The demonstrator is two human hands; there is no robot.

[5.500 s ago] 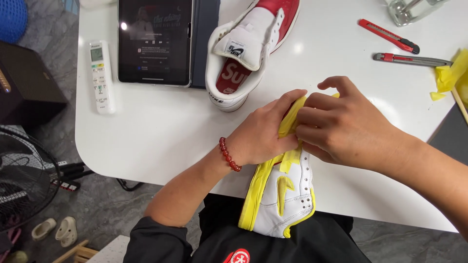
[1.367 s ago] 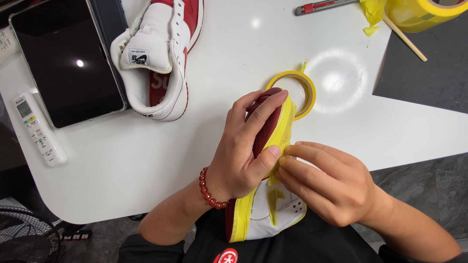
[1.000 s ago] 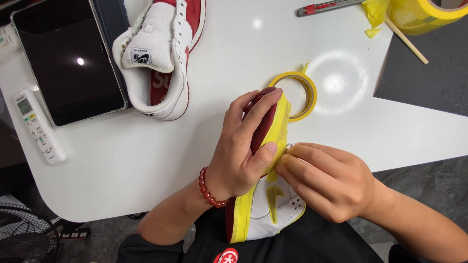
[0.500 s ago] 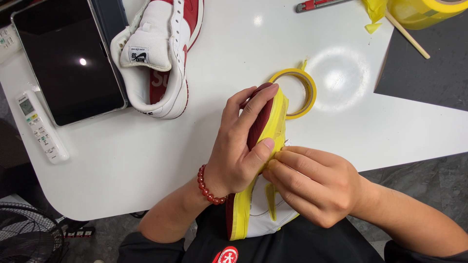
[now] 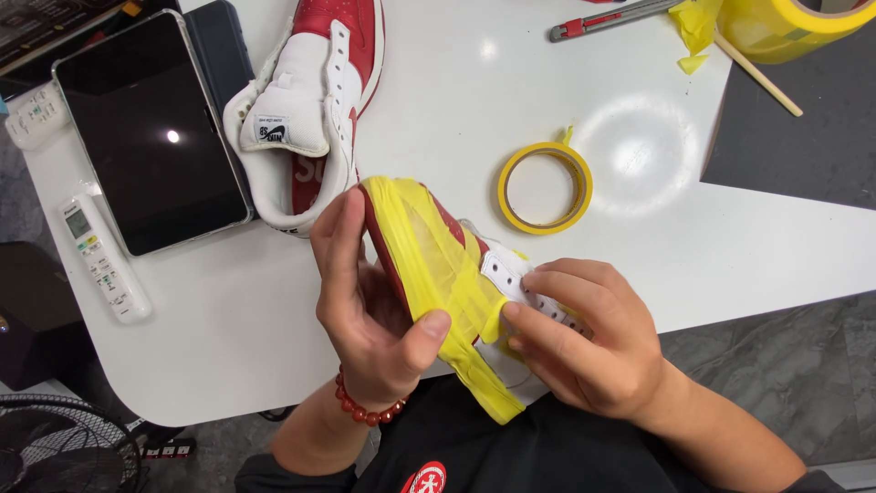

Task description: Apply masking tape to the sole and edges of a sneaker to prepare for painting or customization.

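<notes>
White worktable (image 5: 228, 338) scene: left hand (image 5: 365, 310) grips a half-masked sneaker (image 5: 429, 265) as right hand (image 5: 584, 342) pinches yellow tape (image 5: 488, 319) down, its lace panel bare.

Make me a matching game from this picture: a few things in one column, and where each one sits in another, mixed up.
Things:
1. taped shoe
2. small tape roll
3. tablet
4. remote control

Places:
A. flat on the white table, to the right of the red and white shoe
B. near the table's left edge, below the dark screen
C. held between the left hand and the right hand
D. on the table, left of the red and white shoe

Pairs: 1-C, 2-A, 3-D, 4-B
</notes>
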